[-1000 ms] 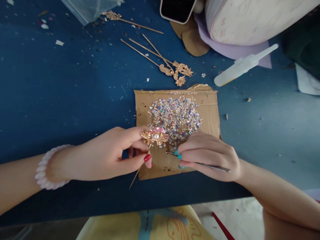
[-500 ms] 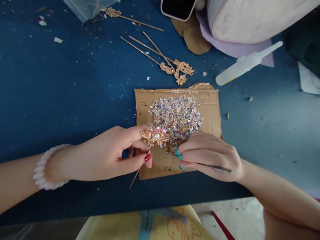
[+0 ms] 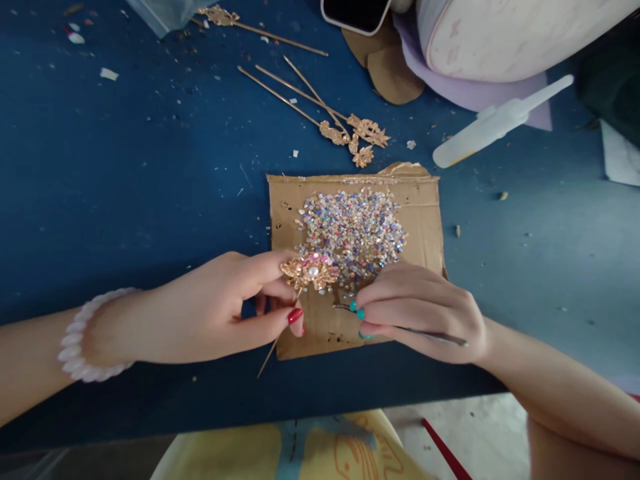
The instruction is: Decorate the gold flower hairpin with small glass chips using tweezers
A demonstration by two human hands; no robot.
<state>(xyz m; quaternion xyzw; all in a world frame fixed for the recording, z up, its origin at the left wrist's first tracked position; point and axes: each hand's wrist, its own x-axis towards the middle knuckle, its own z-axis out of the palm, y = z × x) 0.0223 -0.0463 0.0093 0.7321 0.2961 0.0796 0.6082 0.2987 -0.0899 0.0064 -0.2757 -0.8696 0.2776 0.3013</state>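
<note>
My left hand [image 3: 227, 310] is closed around a gold hairpin [image 3: 310, 273], whose ornate head carries pink stones and a white pearl. The pin's thin stem slants down toward me below my fingers. A slim metal pair of tweezers [image 3: 433, 335] is pinched in my right hand [image 3: 423, 313], its bent tip pointing left toward the hairpin without touching it. Both hands hover over a piece of cardboard [image 3: 423, 230]. On the cardboard lies a spread of small, many-coloured glittering stones [image 3: 355, 227], just beyond my fingers.
Several gold hairpins [image 3: 333, 123] lie at the back of the blue table [image 3: 125, 180]. To the right are a white applicator bottle [image 3: 483, 137], a phone [image 3: 356, 12] and a pale rounded case [image 3: 500, 37]. A plastic bag [image 3: 167, 13] rests at the back left.
The view has shifted very slightly. Both hands keep the same grip and stay nearly in place.
</note>
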